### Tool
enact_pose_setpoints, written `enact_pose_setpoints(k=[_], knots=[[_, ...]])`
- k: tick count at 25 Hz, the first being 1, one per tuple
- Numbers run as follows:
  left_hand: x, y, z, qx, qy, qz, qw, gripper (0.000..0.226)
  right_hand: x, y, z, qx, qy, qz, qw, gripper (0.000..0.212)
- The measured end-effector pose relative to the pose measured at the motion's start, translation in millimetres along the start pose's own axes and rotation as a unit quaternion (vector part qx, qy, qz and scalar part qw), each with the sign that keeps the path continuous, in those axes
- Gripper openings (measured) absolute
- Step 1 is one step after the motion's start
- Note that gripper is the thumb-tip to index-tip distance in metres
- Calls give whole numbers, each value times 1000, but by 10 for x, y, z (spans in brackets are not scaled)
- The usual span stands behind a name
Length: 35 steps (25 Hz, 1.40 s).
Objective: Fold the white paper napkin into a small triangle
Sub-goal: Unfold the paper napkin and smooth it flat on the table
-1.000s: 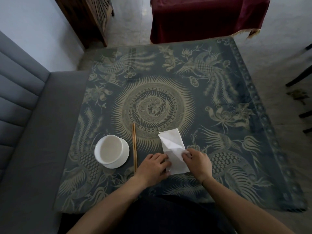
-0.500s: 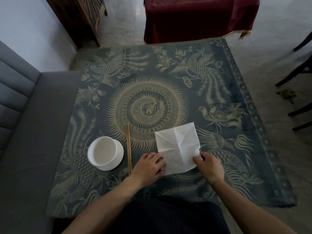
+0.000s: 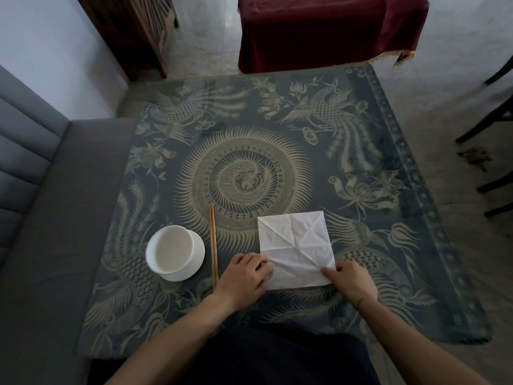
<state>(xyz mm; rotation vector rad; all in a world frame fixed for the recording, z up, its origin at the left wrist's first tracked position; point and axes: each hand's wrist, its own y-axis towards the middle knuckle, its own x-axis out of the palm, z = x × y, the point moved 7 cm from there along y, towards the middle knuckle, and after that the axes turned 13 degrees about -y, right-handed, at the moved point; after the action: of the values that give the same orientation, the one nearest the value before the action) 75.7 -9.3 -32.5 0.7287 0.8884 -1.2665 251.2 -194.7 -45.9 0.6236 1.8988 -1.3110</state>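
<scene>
White napkin point(image 3: 295, 250) lies flat, near corners seemingly pinched by both hands.

Beyond the napkin point(image 3: 296, 247) the patterned table point(image 3: 319, 151) lies open, right side too. Leftward, chopsticks point(image 3: 213, 245) and a cup point(image 3: 174, 251) (on a saucer, apparently) block the way.

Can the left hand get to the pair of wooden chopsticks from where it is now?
Probably yes. The left hand rests on the white paper napkin's near-left corner, right beside the wooden chopsticks, with nothing between them.
</scene>
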Motion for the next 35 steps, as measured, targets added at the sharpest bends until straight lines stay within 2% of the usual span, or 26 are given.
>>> enact_pose_setpoints(k=[5, 6, 8, 10, 11, 12, 14, 17, 19, 28, 35], knots=[[-5, -27, -26, 1, 7, -7, 1000, 21, -34, 49, -26, -15, -92, -51, 994, 45], [-12, -36, -39, -1, 7, -8, 1000, 21, -84, 35, -53, -10, -128, -24, 991, 48], [-35, -33, -66, -9, 6, -3, 1000, 23, -230, -26, -196, -43, -176, 97, 979, 43], [-80, 32, -60, -11, -8, 11, 1000, 29, -290, -157, -491, -170, -179, 216, 945, 31], [-86, 98, -33, -9, -12, 12, 1000, 33, -260, -213, -635, -234, -183, 245, 923, 36], [-83, 184, 6, -9, -15, 8, 1000, 40, -196, -225, -755, -279, -198, 245, 907, 48], [-26, 363, 102, -25, -16, -18, 999, 55, -47, -152, -918, -313, -236, 208, 896, 65], [152, 536, 153, -71, -3, -58, 996, 62, 147, 20, -993, -315, -307, 146, 886, 66], [237, 586, 158, -99, -2, -63, 993, 61, 189, 76, -958, -310, -325, 135, 883, 64], [451, 564, 89, -119, 21, -94, 988, 64, 273, 192, -773, -293, -276, 127, 907, 71], [226, 355, -341, -152, 53, -74, 984, 80, 165, 314, -398, -236, -268, 141, 923, 91]])
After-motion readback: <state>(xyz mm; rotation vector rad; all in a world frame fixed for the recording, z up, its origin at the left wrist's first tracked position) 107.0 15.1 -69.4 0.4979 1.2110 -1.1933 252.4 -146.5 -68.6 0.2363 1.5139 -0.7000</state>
